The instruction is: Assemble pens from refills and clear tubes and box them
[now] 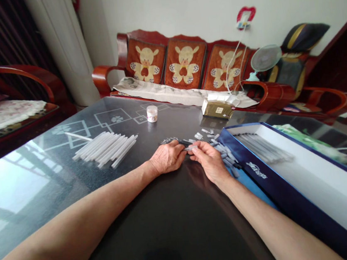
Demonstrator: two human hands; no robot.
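Note:
Over the middle of the dark table, my left hand (169, 156) and my right hand (208, 159) meet, both closed. Between the fingertips of my right hand is a small pale piece like a pen cap (190, 148). The left fingers curl at its other end, touching a thin dark pen part that is mostly hidden. Just beyond the hands lies a bunch of dark thin pen parts (174, 140). Many pale caps (226, 153) are scattered beside my right hand. To the left, several white pen barrels (106, 148) lie side by side in a pile.
A long blue box (260, 178) with a white inside stands at the right, holding a row of clear pens (265, 148). Further back are a small white jar (152, 114) and a gold tissue box (217, 109). A wooden sofa (102, 75) stands behind the table.

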